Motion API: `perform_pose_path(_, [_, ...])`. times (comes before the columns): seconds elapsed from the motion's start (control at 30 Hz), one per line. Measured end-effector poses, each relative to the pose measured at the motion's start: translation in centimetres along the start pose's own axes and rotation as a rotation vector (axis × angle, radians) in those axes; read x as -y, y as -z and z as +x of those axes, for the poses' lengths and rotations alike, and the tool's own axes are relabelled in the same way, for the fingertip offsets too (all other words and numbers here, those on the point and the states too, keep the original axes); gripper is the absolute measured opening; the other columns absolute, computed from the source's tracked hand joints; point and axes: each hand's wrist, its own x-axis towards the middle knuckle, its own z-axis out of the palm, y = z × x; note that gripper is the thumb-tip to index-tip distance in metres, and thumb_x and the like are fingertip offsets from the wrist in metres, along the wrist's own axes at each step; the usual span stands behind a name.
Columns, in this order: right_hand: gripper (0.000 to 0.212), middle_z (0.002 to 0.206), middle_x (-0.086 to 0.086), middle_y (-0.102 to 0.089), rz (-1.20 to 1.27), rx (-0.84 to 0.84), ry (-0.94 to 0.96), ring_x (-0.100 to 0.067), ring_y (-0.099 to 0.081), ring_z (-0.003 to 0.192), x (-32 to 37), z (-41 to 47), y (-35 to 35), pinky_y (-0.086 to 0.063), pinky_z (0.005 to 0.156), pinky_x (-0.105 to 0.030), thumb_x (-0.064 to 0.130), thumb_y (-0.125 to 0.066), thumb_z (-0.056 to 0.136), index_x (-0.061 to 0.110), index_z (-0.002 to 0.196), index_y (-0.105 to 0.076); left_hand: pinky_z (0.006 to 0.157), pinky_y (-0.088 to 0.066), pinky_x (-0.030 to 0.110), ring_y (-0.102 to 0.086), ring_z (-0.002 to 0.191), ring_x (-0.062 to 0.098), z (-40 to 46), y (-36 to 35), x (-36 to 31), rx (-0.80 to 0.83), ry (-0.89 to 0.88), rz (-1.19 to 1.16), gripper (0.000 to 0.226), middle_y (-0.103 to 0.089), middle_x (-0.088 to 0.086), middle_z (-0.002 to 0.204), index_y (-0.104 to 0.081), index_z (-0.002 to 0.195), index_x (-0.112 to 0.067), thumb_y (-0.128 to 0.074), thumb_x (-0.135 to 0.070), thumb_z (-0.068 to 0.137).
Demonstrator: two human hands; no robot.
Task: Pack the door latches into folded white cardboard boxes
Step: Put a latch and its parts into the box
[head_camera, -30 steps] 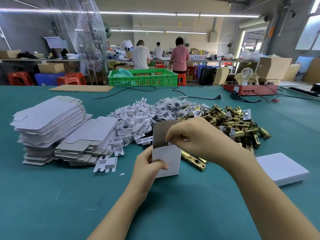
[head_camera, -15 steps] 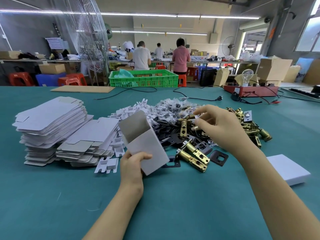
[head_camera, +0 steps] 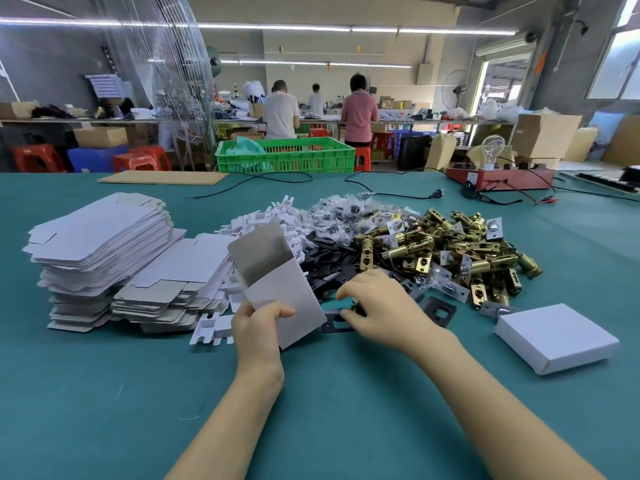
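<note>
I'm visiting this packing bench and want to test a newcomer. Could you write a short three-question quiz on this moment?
1. True or false: the left hand holds the open white cardboard box with its flap up.
2. What does the right hand reach to? A) green plastic crate B) flat black metal plate C) red plastic stool
3. Fill in: the closed white cardboard box lies on the teal table to the person's ____.

Key: 1 true; 2 B; 3 right.

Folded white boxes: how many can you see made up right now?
2: an open box held in the left hand, and a closed box lying on the table's right side. Others may be hidden.
</note>
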Motion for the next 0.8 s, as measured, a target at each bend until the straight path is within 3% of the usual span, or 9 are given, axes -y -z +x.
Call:
perform_pose_path(0.17, [0.029, 0.121, 0.001, -0.056, -0.225, 0.035, 0.031, -0.022, -0.035, 0.128, 0.9, -0.1, -2.2, -0.031, 0.097, -0.038, 0.034, -0.043, 0.096, 0.018, 0.119, -0.048, 0.066, -0.038, 0.028, -0.052, 0.069, 0.018, -0.5, -0.2, -0.2, 0.033, -0.022, 0.067, 0.019, -0.057, -0.016, 0.051, -0.06, 0.043, -0.027, -0.058, -0.008, 0.043])
perform_pose_path(0.3, [0.028, 0.121, 0.001, -0.054, -0.174, 0.052, 0.006, -0.021, -0.038, 0.124, 0.4, 0.0, -2.1, -0.031, 0.096, -0.036, 0.029, -0.046, 0.097, 0.018, 0.122, -0.05, 0.068, -0.038, 0.029, -0.051, 0.073, 0.02, -0.2, 0.0, 0.0, 0.021, -0.022, 0.061, 0.036, -0.058, -0.017, 0.051, -0.06, 0.042, -0.027, -0.062, 0.005, 0.061])
perform_pose_path(0.43, [0.026, 0.121, 0.002, -0.054, -0.177, 0.069, 0.032, -0.02, -0.037, 0.126, 0.1, -0.1, -2.1, -0.032, 0.099, -0.034, 0.029, -0.046, 0.099, 0.02, 0.122, -0.053, 0.073, -0.039, 0.034, -0.051, 0.075, 0.022, 0.0, 0.1, 0.0, 0.012, 0.0, 0.03, 0.018, -0.058, -0.015, 0.051, -0.059, 0.041, -0.025, -0.058, -0.007, 0.044])
perform_pose_path(0.7, [0.016, 0.116, -0.001, -0.055, -0.175, 0.016, 0.08, -0.021, -0.039, 0.121, 0.6, -0.1, -2.2, -0.033, 0.095, -0.032, 0.022, -0.041, 0.101, 0.015, 0.109, -0.052, 0.077, -0.039, 0.039, -0.051, 0.078, 0.024, 0.8, 0.5, 0.4, -0.037, 0.039, -0.065, 0.018, -0.061, -0.014, 0.055, -0.061, 0.045, -0.026, -0.058, -0.008, 0.044])
perform_pose_path(0.8, [0.013, 0.109, -0.005, -0.057, -0.002, -0.018, 0.022, -0.022, -0.045, 0.11, 0.8, 0.0, -1.7, -0.036, 0.092, -0.031, 0.021, -0.046, 0.099, 0.011, 0.101, -0.054, 0.071, -0.042, 0.034, -0.053, 0.073, 0.021, 0.8, 0.4, 0.3, -0.064, 0.042, -0.112, 0.017, -0.063, -0.013, 0.057, -0.06, 0.056, -0.021, -0.059, -0.006, 0.048])
